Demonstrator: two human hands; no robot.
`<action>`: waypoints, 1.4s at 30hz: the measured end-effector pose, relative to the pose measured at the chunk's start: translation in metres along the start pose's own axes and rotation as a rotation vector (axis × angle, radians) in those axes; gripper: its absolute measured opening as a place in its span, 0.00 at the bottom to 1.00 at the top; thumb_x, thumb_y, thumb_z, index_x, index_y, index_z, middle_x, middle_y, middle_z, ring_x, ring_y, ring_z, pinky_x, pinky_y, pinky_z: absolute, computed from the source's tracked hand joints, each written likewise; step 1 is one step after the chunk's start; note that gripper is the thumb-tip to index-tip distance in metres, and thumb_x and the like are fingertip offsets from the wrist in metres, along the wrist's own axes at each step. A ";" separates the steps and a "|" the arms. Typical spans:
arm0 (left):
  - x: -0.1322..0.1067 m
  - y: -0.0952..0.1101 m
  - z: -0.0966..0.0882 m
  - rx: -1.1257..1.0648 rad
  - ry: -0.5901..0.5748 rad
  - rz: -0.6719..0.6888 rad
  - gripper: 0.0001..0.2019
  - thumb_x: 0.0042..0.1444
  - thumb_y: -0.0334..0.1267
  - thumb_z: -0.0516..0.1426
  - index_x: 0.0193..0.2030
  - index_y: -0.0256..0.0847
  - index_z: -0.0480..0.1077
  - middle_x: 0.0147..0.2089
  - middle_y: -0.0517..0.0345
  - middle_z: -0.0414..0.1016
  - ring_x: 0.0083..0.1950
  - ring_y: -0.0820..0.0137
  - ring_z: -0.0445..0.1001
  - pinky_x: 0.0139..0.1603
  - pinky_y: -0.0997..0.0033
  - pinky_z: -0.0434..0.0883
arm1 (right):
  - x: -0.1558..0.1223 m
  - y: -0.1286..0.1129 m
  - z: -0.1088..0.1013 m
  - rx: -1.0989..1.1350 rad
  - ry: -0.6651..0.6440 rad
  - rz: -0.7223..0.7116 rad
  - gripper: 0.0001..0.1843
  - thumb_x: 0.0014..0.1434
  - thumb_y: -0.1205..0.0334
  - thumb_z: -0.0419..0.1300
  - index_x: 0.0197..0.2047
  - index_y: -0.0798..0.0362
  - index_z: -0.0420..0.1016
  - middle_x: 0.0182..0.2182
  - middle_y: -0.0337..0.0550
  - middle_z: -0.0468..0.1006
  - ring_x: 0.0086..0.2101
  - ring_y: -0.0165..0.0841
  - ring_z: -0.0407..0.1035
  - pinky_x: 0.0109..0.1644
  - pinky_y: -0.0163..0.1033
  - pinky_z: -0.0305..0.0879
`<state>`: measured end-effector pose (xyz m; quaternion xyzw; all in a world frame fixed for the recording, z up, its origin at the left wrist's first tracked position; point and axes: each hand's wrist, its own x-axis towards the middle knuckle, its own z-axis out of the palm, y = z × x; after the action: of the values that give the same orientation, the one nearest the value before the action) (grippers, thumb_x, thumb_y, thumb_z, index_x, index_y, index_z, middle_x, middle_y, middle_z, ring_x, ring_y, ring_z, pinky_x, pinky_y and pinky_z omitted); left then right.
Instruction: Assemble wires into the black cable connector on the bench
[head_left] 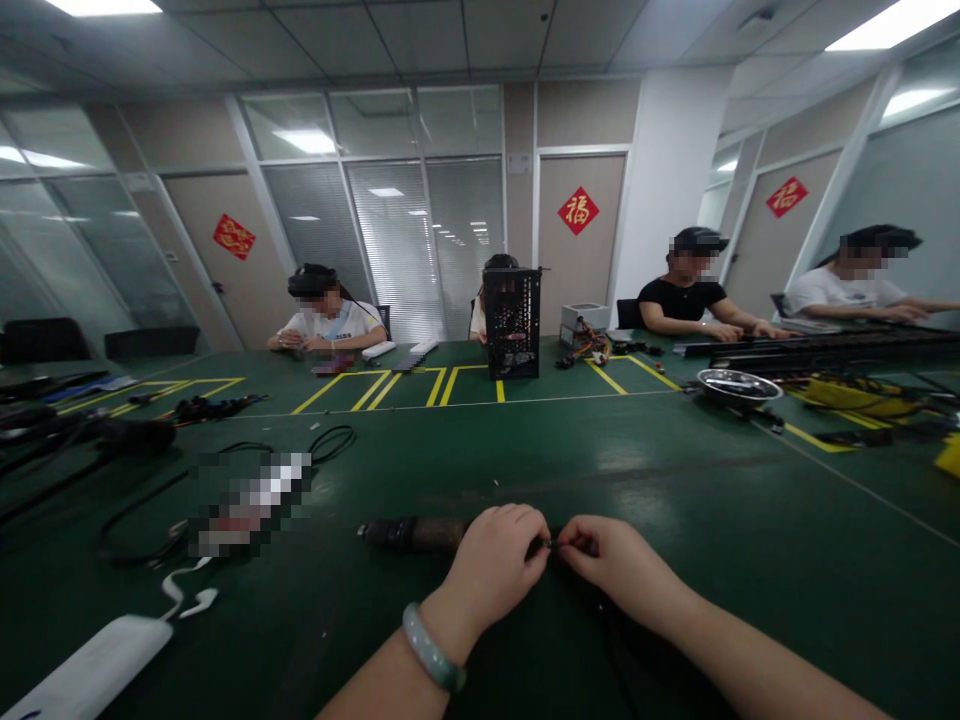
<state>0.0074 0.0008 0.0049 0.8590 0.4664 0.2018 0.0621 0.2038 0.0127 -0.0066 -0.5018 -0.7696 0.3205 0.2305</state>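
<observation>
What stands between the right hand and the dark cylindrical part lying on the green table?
The left hand stands between the right hand and the dark cylindrical part. A thin wire end, pinched by both hands, also lies there. Nothing else visible does.

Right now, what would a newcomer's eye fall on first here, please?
The left hand and right hand meet at bottom centre, pinching something small beside a dark cylindrical part. Beyond, a black mesh basket stands on the green table; a red diamond sign hangs on a door.
</observation>
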 end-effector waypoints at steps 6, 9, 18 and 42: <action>0.001 -0.001 0.002 -0.002 0.005 0.005 0.04 0.58 0.31 0.58 0.38 0.44 0.69 0.39 0.62 0.72 0.43 0.67 0.70 0.45 0.68 0.64 | 0.000 0.001 0.008 -0.017 0.067 -0.023 0.07 0.60 0.63 0.57 0.36 0.50 0.77 0.32 0.37 0.80 0.33 0.32 0.73 0.36 0.32 0.63; 0.001 -0.002 0.003 -0.016 0.014 -0.003 0.04 0.58 0.31 0.58 0.38 0.44 0.69 0.39 0.63 0.72 0.42 0.67 0.69 0.44 0.68 0.64 | 0.000 0.000 0.007 -0.013 0.063 -0.022 0.07 0.60 0.63 0.57 0.36 0.49 0.77 0.31 0.36 0.80 0.32 0.32 0.73 0.36 0.32 0.62; 0.000 0.001 0.002 0.020 -0.005 -0.042 0.02 0.59 0.33 0.58 0.38 0.44 0.70 0.39 0.62 0.73 0.42 0.66 0.70 0.45 0.66 0.64 | 0.001 -0.006 0.001 -0.058 0.040 -0.027 0.07 0.61 0.63 0.57 0.36 0.50 0.77 0.34 0.38 0.80 0.35 0.33 0.73 0.36 0.32 0.62; -0.002 -0.004 0.004 -0.045 0.029 -0.041 0.07 0.57 0.33 0.59 0.42 0.45 0.69 0.44 0.61 0.74 0.46 0.65 0.71 0.49 0.64 0.65 | 0.004 0.004 0.008 0.031 0.021 -0.010 0.07 0.60 0.59 0.59 0.34 0.50 0.77 0.29 0.36 0.79 0.30 0.31 0.72 0.32 0.31 0.59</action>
<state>0.0044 0.0016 -0.0003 0.8446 0.4802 0.2233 0.0786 0.1992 0.0151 -0.0148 -0.4977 -0.7645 0.3262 0.2477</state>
